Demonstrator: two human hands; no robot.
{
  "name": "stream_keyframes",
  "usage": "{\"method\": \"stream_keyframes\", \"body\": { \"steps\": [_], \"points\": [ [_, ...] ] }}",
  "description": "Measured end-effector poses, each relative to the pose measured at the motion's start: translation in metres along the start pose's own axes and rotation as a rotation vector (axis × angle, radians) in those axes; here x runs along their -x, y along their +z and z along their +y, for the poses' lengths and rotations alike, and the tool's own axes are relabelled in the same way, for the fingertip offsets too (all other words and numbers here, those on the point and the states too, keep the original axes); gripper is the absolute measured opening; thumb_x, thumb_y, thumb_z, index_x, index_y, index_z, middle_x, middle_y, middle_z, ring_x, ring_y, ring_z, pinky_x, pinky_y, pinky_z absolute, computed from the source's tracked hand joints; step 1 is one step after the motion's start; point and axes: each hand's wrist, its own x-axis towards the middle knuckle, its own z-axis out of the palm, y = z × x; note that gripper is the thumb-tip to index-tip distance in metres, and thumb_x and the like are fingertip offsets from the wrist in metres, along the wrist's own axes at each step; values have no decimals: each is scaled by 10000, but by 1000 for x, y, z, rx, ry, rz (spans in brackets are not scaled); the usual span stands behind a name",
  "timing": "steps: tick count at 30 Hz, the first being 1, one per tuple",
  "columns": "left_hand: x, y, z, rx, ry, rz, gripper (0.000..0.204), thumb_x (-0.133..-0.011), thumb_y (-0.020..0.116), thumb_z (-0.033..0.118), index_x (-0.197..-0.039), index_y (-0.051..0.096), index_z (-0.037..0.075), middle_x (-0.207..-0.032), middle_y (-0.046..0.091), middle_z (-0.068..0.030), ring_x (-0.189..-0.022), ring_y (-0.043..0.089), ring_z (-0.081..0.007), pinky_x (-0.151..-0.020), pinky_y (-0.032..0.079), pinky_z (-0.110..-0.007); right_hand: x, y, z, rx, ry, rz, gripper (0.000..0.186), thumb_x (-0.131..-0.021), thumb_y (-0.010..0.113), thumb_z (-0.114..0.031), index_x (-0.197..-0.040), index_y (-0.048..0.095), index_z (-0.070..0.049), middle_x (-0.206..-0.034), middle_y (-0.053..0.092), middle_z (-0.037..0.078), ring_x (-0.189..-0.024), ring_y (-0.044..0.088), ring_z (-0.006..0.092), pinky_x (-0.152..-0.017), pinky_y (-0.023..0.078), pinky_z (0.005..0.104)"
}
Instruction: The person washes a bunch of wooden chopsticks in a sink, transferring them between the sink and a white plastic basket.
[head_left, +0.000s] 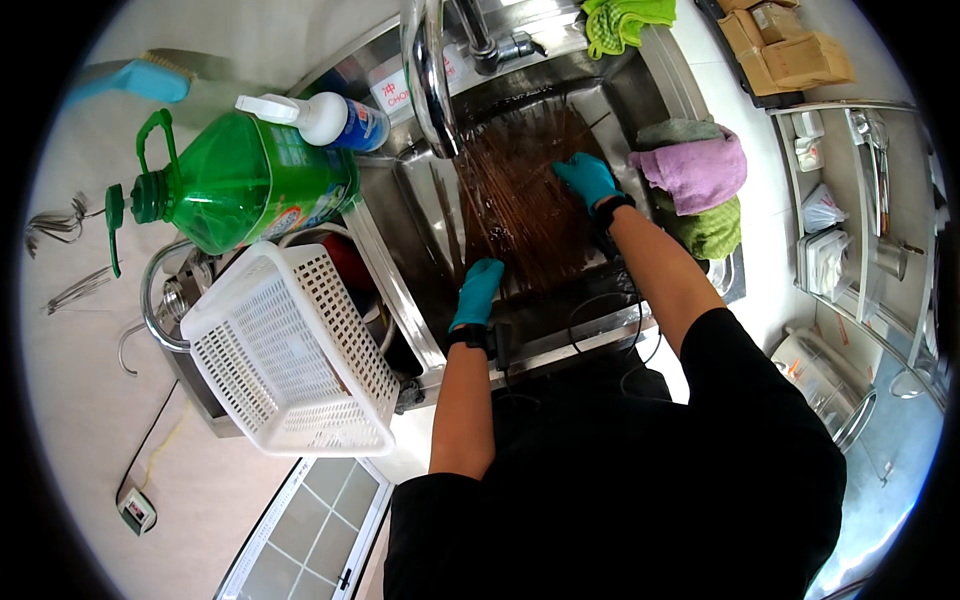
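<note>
Jug (240, 185), then white basket (340, 320), left of sink (400, 283). Left hand (478, 290) in near-left part of sink, fingers together by brown sticks (520, 210); pinch, cannot tell. Sticks in middle of sink, rinsing or rubbing seemingly in hand; next move likely calls for loose grip. Right hand (588, 180) right of sink's middle, fingers curled onto sticks; grip unclear. Cloths (698, 166) along sink's right side.

Teal-gloved left hand (479, 292) and right hand (586, 179) flank brown sticks (530, 205).
</note>
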Motion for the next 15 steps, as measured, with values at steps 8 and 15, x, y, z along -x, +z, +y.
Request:
{"method": "stream_keyframes", "body": {
  "steps": [8, 15],
  "points": [
    [31, -3, 18, -16, -95, 23, 427, -817, 586, 339, -1109, 571, 27, -979, 598, -72, -877, 544, -178, -793, 431, -326, -102, 27, 26, 10, 132, -202, 552, -807, 516, -535, -850, 640, 1, -813, 643, 145, -783, 621, 262, -656, 475, 408],
    [33, -2, 4, 54, -109, 91, 366, -809, 594, 332, -1059, 574, 66, -933, 565, -29, -818, 512, -138, -747, 425, -295, -54, -27, -40, -840, 280, -55, 267, -883, 485, -297, -769, 589, -79, -704, 599, 60, -535, 489, 150, -490, 374, 300]
  ]
}}
